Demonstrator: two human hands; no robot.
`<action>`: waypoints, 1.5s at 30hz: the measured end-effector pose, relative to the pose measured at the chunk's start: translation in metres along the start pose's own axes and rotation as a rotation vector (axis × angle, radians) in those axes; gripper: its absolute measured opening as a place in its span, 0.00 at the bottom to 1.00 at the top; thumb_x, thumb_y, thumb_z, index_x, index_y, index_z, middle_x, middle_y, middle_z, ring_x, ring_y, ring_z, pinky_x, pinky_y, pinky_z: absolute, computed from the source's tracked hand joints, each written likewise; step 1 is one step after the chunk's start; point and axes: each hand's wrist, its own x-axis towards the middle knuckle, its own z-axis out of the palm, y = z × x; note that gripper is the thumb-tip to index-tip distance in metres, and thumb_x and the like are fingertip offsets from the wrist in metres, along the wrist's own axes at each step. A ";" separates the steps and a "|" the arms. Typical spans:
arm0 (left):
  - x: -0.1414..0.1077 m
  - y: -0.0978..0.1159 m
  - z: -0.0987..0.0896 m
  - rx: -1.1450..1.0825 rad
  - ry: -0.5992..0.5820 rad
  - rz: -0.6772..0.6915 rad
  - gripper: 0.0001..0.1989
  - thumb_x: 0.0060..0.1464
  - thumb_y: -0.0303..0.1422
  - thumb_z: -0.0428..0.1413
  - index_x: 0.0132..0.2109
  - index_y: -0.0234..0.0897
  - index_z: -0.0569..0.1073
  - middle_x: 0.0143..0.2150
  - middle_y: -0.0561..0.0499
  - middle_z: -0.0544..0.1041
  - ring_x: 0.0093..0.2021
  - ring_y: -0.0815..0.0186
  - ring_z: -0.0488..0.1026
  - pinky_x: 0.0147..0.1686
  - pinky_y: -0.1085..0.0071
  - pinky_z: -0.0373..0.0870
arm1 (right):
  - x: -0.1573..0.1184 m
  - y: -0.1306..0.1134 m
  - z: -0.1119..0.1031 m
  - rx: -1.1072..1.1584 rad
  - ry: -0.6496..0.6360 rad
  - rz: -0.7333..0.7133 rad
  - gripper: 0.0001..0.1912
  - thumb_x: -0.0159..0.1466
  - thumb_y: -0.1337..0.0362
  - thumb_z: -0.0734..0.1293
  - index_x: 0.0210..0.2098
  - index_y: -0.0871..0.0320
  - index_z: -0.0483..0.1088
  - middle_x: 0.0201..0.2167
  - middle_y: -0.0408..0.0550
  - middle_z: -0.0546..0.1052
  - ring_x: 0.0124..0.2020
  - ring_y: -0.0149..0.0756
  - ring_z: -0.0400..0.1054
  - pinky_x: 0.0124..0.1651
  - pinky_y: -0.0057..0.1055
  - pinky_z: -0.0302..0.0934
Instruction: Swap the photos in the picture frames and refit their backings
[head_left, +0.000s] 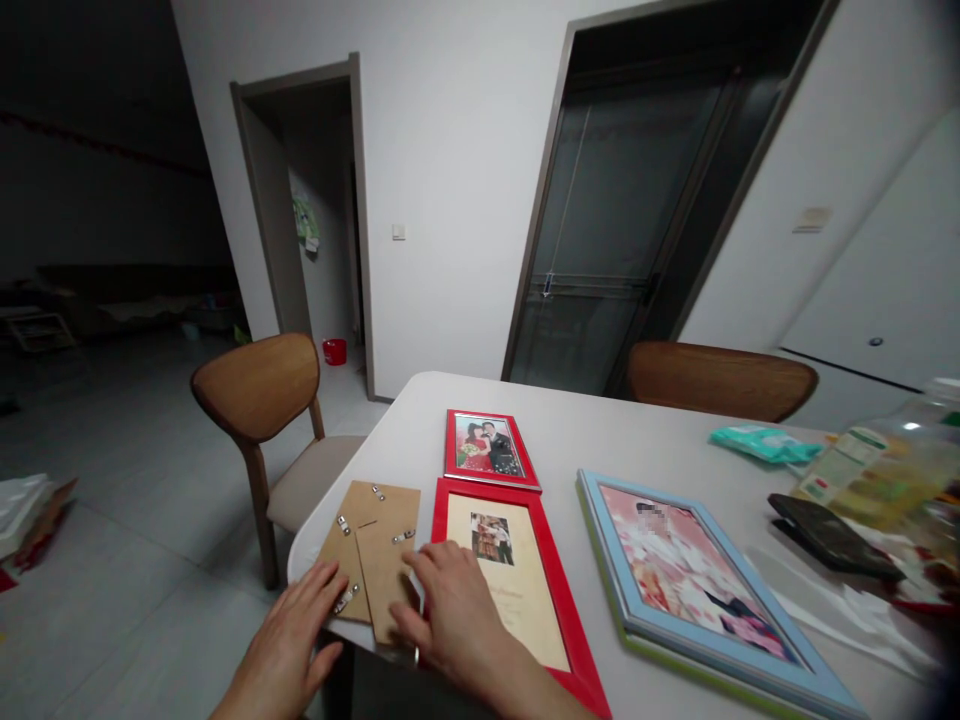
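Brown fibreboard frame backing (pixel 388 565) with several small metal fittings lies at the near left corner of the table. A seam runs down it; I cannot tell whether this is two overlapping boards. My left hand (pixel 294 632) rests on its left edge, fingers stretched out. On its right side lies my right hand (pixel 454 600), thumb and fingers apart, with a thin pale edge showing beneath. Right beside that hand is a red picture frame (pixel 559 590) with a cream mat and a small photo, partly covered by the forearm. Beyond it lies a smaller red photo frame (pixel 491 445).
A light blue picture frame (pixel 637 600) lies atop a green-edged one on the right of the white table (pixel 555 425). Behind it are a teal packet (pixel 763 444), a dark flat object (pixel 832 535) and a bottle (pixel 862 465). Wooden chairs stand left (pixel 259 385) and behind.
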 end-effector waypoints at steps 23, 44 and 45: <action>0.067 0.128 0.014 -0.239 -0.246 0.128 0.19 0.39 0.28 0.60 0.42 0.34 0.70 0.49 0.40 0.70 0.49 0.56 0.66 0.47 0.61 0.65 | -0.069 0.078 -0.050 0.050 0.055 0.269 0.17 0.48 0.66 0.61 0.38 0.57 0.68 0.39 0.52 0.66 0.44 0.40 0.59 0.49 0.34 0.52; 0.055 0.125 0.024 -0.427 -0.287 0.108 0.11 0.40 0.32 0.59 0.33 0.37 0.67 0.50 0.43 0.69 0.51 0.57 0.63 0.53 0.53 0.49 | -0.067 0.062 -0.040 -0.091 -0.092 -0.171 0.09 0.58 0.61 0.59 0.36 0.51 0.67 0.42 0.45 0.66 0.44 0.37 0.55 0.46 0.35 0.51; 0.055 0.125 0.024 -0.429 -0.286 0.106 0.11 0.40 0.31 0.59 0.33 0.37 0.67 0.50 0.43 0.69 0.51 0.57 0.63 0.53 0.53 0.49 | -0.069 0.062 -0.041 -0.087 -0.093 -0.174 0.09 0.57 0.61 0.59 0.37 0.51 0.67 0.43 0.46 0.65 0.44 0.37 0.55 0.47 0.35 0.50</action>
